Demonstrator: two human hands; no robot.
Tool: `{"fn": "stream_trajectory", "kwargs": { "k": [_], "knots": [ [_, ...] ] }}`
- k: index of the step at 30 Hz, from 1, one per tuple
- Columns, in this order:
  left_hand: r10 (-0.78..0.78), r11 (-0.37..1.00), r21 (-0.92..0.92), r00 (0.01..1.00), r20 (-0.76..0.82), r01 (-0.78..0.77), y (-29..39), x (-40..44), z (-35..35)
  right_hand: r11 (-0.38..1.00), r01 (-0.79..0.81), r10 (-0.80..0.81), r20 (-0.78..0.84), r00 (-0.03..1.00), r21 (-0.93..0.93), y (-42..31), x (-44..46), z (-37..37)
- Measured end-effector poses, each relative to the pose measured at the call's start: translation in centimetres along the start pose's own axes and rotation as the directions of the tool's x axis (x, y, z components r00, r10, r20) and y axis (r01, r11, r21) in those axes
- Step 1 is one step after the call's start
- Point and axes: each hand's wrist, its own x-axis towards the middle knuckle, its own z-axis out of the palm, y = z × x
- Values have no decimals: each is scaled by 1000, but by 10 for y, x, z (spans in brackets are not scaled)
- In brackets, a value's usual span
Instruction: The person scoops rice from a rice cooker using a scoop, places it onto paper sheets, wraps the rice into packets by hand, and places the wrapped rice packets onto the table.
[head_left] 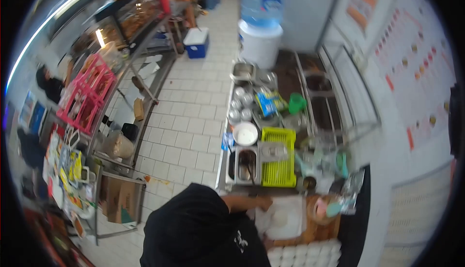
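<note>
My left arm reaches out of a black sleeve [196, 201] across the counter. At its end my left hand [264, 203] has its fingers curled together. It is at the upper left edge of a white square tray or sheet [293, 214]. Below the hand is a pale, partly see-through thing [261, 220], perhaps plastic; blur hides whether the fingers hold it. Only a small patch of my right hand [267, 241] shows beside my shirt, its fingers hidden. Under the white sheet lies a brown wooden board [288, 241]. Rows of white cup-like pieces [307, 255] stand at the near edge.
Beyond my left hand are steel pans [248, 165], a lime-green basket [278, 172] and a white bowl [245, 134]. A tub with pink and green utensils [321, 210] stands right. Behind are a water dispenser [260, 41] and a blue cooler [196, 44]. Pink crates [87, 95] stand left.
</note>
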Motion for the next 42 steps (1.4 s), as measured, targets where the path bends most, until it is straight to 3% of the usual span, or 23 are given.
{"fn": "stream_trajectory", "kwargs": {
  "k": [4, 5, 6, 7, 8, 9, 10, 11, 12, 14, 15, 17, 20, 23, 24, 26, 29, 30, 32, 35, 38, 39, 42],
  "knots": [
    [208, 962, 168, 977, 50, -214, -27, -2, 12, 988, -141, 141, 14, 990, 54, 89, -54, -3],
    [251, 943, 209, 966, 66, -260, -37, 2, 15, 995, -95, 95, 20, 995, 16, 109, -60, 0],
    [300, 920, 235, 949, 96, -315, -44, 4, 18, 994, 68, -66, 29, 997, -89, 126, -63, 6],
    [200, 946, 214, 959, 201, -242, -43, 10, 18, 978, 144, -143, 17, 990, -150, 143, -63, 10],
    [1, 997, 79, 987, 159, -14, -13, -13, -27, 985, 122, -126, -25, 992, -121, 157, -62, 14],
    [-39, 990, -129, 994, 101, 52, -15, -8, -21, 896, -367, 373, 22, 927, 252, 148, -60, 14],
    [-15, 980, -198, 998, 54, 25, -8, 1, -31, 884, -335, 386, -106, 916, 326, 179, -45, 16],
    [32, 974, -223, 999, -22, -36, -2, 10, -39, 903, -277, 352, -197, 915, 328, 174, -34, 11],
    [68, 963, -252, 992, -111, -94, 10, 22, -50, 938, -139, 266, -401, 877, 318, 156, -24, 11],
    [71, 991, -106, 995, -71, -78, 60, 26, -96, 980, -10, 135, -624, 770, 199, 166, 13, 3],
    [58, 998, -33, 996, -64, -60, 74, 27, -109, 996, -78, 82, -675, 733, 36, 161, 21, -2],
    [195, 969, 168, 979, -55, -184, 72, 40, -102, 931, -230, -49, -721, 692, -283, 135, 26, -16],
    [407, 809, 481, 912, -44, -338, 75, 47, -106, 689, -320, -18, -456, 890, -651, 98, 23, -39],
    [598, 623, 629, 801, 1, -465, 87, 52, -99, 496, -150, -252, -307, 918, -855, 88, 28, -36],
    [653, 567, 653, 757, 14, -502, 91, 53, -98, 527, -159, -186, -296, 937, -835, 86, 31, -37],
    [600, 583, 642, 797, 73, -498, 95, 50, -94, 589, -183, -50, -262, 964, -787, 82, 35, -39],
    [488, 608, 662, 864, 123, -438, 96, 42, -102, 537, -282, 120, -259, 958, -795, 94, 31, -49],
    [445, 613, 676, 886, 132, -409, 95, 41, -104, 525, -190, 4, -221, 975, -829, 89, 28, -49],
    [607, 548, 670, 789, 94, -501, 96, 39, -104, 468, -7, -223, -126, 967, -884, 79, 18, -44],
    [737, 531, 569, 673, 56, -628, 94, 32, -99, 615, 178, -368, -81, 926, -768, 68, 21, -29],
    [813, 518, 442, 582, 11, -732, 90, 9, -109, 748, 226, -359, -94, 928, -624, 58, 0, -14],
    [834, 507, 401, 551, -5, -763, 86, -5, -112, 733, 256, -371, -55, 927, -630, 58, -10, -7],
    [836, 447, 504, 545, 58, -739, 57, -37, -94, 595, 324, -431, 49, 901, -735, 68, -36, 23]
  ]
}}
